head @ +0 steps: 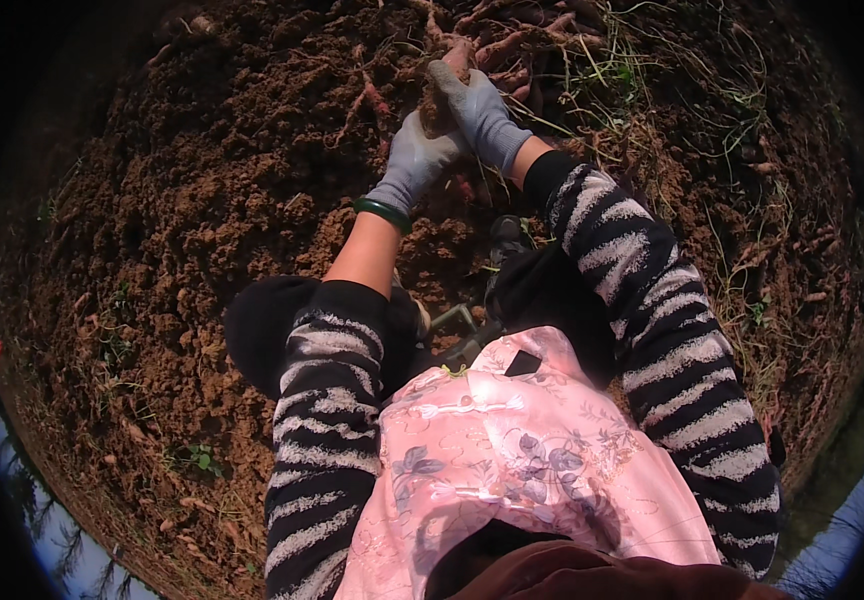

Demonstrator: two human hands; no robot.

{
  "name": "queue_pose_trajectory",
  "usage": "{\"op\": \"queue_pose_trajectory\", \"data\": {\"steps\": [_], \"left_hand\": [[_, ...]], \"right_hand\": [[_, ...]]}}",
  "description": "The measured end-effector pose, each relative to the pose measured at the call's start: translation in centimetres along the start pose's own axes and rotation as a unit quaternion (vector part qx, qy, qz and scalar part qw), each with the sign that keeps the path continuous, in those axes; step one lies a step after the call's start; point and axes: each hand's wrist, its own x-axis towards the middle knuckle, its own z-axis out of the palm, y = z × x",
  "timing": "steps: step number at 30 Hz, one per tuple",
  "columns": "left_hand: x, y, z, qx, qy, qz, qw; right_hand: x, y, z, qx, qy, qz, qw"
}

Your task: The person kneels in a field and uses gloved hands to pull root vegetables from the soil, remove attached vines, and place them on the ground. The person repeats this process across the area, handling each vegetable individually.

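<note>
Both of my hands wear grey gloves and are close together at the top middle of the head view. My right hand is closed around a reddish, soil-caked sweet potato. Just below it, my left hand grips the lower end, where brown soil clings; its fingertips are partly hidden. A green bangle circles my left wrist. Beyond my hands lies a heap of sweet potatoes with thin roots. To the left, a slender reddish root rests on the soil.
Clumpy brown soil spreads to the left. Tangled green vines lie at upper right. More sweet potatoes are scattered at far right. Between my legs is a greenish frame, near my dark shoe.
</note>
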Motion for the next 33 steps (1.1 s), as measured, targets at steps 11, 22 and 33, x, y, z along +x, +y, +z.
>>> {"op": "queue_pose_trajectory", "data": {"steps": [11, 22, 33], "left_hand": [[-1.5, -0.4, -2.6, -0.349, -0.118, -0.137, 0.920], [-0.9, 0.4, -0.1, 0.134, 0.155, 0.050, 0.977], [3.8, -7.9, -3.5, -0.166, 0.200, -0.161, 0.952]], "right_hand": [[-1.2, -2.3, -2.3, -0.090, 0.039, -0.217, 0.971], [0.0, -3.0, -1.5, 0.363, -0.165, 0.213, 0.892], [-2.5, -3.9, 0.3, 0.414, -0.197, 0.137, 0.878]]}}
